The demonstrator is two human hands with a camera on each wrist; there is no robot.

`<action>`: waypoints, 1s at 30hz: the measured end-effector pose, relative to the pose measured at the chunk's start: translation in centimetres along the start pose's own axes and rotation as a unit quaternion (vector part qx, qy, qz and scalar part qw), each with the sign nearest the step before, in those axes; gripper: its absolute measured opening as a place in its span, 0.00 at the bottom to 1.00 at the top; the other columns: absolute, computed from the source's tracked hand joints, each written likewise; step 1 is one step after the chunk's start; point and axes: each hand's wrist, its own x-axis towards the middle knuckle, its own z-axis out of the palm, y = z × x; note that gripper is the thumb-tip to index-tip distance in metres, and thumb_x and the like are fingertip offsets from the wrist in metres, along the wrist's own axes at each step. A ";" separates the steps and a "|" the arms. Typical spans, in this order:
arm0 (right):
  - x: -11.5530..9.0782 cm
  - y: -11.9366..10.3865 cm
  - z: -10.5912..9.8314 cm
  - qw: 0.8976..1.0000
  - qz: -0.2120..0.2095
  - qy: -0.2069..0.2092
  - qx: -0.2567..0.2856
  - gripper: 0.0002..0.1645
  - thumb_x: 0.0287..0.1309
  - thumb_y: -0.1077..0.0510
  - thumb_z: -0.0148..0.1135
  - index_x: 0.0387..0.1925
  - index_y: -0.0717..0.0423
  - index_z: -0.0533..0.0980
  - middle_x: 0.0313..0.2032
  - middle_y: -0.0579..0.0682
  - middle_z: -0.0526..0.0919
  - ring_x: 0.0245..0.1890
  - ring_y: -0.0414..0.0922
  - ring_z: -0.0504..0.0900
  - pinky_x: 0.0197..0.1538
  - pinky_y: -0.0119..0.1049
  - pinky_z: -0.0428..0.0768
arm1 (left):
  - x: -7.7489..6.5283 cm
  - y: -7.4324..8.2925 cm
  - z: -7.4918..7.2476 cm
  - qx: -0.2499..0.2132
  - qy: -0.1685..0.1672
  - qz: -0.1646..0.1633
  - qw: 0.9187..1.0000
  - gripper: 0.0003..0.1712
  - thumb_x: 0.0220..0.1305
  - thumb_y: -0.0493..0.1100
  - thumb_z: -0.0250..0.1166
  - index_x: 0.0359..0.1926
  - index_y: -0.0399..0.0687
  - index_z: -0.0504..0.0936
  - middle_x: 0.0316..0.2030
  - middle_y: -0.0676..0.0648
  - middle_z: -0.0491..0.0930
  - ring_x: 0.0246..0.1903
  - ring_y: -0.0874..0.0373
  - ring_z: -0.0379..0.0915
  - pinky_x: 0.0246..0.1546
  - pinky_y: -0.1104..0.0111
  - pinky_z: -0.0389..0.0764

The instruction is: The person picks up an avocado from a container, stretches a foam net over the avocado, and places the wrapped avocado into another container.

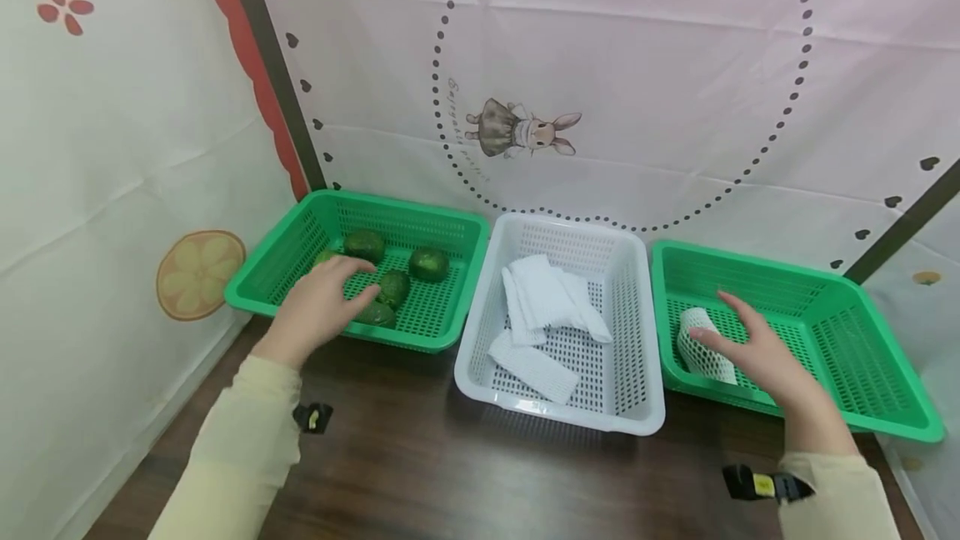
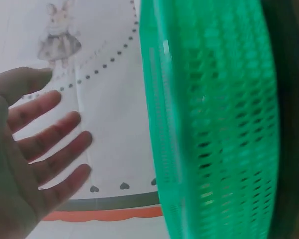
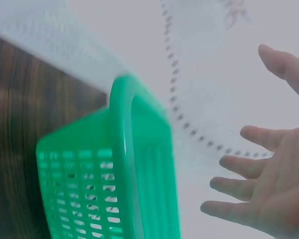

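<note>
Green avocados (image 1: 394,288) — in bskt (image 1: 469,277), below L hand (image 1: 318,302).

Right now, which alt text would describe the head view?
A left hand hovers above a green basket of green fruits, the right hand above another green basket with a netted white item; between, a white basket holds white netting.

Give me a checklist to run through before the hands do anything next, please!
1. Left hand holding nothing: ok, its fingers are spread in the air.
2. Right hand holding nothing: ok, its fingers are spread too.
3. Green fruits inside the left green basket: ok.
4. White basket standing between the green ones: ok.
5. White pieces neatly stacked in it: not ok, they lie at different angles.
6. Something inside the white net sleeve in the right green basket: cannot tell.
</note>
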 end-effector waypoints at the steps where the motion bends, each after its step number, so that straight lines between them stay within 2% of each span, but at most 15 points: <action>1: -0.7 -0.2 0.2 1.000 -0.007 0.007 0.005 0.48 0.50 0.39 0.49 0.63 0.50 0.35 0.61 0.64 0.36 0.56 0.66 0.39 0.41 0.65 0.54 | 0.7 -0.2 -0.1 0.006 -0.017 -0.005 1.000 0.29 0.52 0.64 0.47 0.48 0.52 0.70 0.48 0.45 0.67 0.48 0.48 0.60 0.41 0.53 0.64; 5: -3.3 -0.5 1.0 0.999 -0.019 0.029 0.030 0.44 0.51 0.42 0.49 0.63 0.47 0.39 0.61 0.61 0.39 0.55 0.68 0.43 0.41 0.65 0.55 | 3.0 -1.1 0.3 0.023 -0.093 -0.026 0.995 0.27 0.53 0.60 0.51 0.50 0.50 0.68 0.47 0.44 0.68 0.43 0.50 0.65 0.37 0.54 0.68; 10: -5.8 -0.6 2.0 0.996 -0.013 0.049 0.078 0.40 0.51 0.43 0.50 0.62 0.42 0.43 0.61 0.58 0.43 0.56 0.64 0.45 0.45 0.62 0.54 | 4.7 -2.3 2.3 0.035 -0.179 -0.056 0.982 0.26 0.54 0.54 0.55 0.50 0.44 0.68 0.42 0.41 0.72 0.30 0.54 0.71 0.28 0.59 0.70; 13: -6.9 -0.3 2.4 0.994 -0.001 0.056 0.093 0.39 0.52 0.43 0.49 0.62 0.40 0.44 0.61 0.57 0.45 0.56 0.63 0.46 0.45 0.60 0.56 | 5.1 -3.1 3.9 0.036 -0.219 -0.079 0.972 0.32 0.52 0.54 0.57 0.53 0.40 0.64 0.45 0.38 0.69 0.35 0.48 0.70 0.31 0.56 0.70; 18: -8.4 0.7 2.9 0.992 0.029 0.067 0.105 0.38 0.52 0.43 0.48 0.62 0.40 0.45 0.61 0.55 0.47 0.56 0.60 0.49 0.45 0.56 0.60 | 5.2 -4.0 5.9 0.018 -0.251 -0.119 0.961 0.46 0.47 0.56 0.60 0.59 0.34 0.51 0.53 0.32 0.58 0.48 0.38 0.58 0.39 0.50 0.65; 20: -8.9 1.2 3.1 0.991 0.037 0.075 0.104 0.37 0.53 0.43 0.48 0.61 0.40 0.46 0.60 0.54 0.49 0.57 0.55 0.50 0.50 0.42 0.61 | 5.2 -4.3 6.4 0.003 -0.256 -0.130 0.958 0.48 0.46 0.56 0.61 0.59 0.34 0.49 0.53 0.32 0.57 0.49 0.38 0.56 0.40 0.50 0.65; 22: -9.4 1.8 3.3 0.991 0.041 0.086 0.097 0.35 0.53 0.43 0.47 0.61 0.41 0.48 0.59 0.52 0.52 0.58 0.47 0.50 0.49 0.27 0.61 | 5.3 -4.5 6.7 -0.012 -0.262 -0.138 0.955 0.47 0.45 0.56 0.62 0.59 0.35 0.50 0.53 0.33 0.58 0.49 0.39 0.56 0.39 0.50 0.65; 25: -10.0 2.4 3.6 0.990 0.046 0.096 0.097 0.33 0.54 0.44 0.46 0.61 0.41 0.49 0.58 0.50 0.55 0.56 0.41 0.53 0.38 0.12 0.59 | 5.4 -4.7 6.8 -0.028 -0.276 -0.142 0.950 0.44 0.45 0.55 0.62 0.57 0.36 0.54 0.52 0.34 0.60 0.48 0.39 0.58 0.37 0.52 0.66; 29: -10.9 2.9 4.0 0.987 0.063 0.094 0.114 0.33 0.54 0.44 0.46 0.60 0.41 0.49 0.57 0.48 0.57 0.54 0.39 0.57 0.38 0.18 0.65 | 5.6 -5.0 7.1 -0.032 -0.297 -0.130 0.945 0.37 0.47 0.52 0.61 0.54 0.37 0.60 0.50 0.35 0.63 0.46 0.40 0.60 0.36 0.54 0.68; 30: -11.2 2.9 4.2 0.987 0.066 0.095 0.114 0.33 0.54 0.44 0.46 0.60 0.42 0.50 0.56 0.48 0.58 0.52 0.36 0.58 0.37 0.20 0.67 | 5.6 -5.1 7.3 -0.032 -0.300 -0.125 0.945 0.35 0.47 0.52 0.61 0.53 0.37 0.62 0.49 0.35 0.63 0.46 0.40 0.61 0.35 0.55 0.68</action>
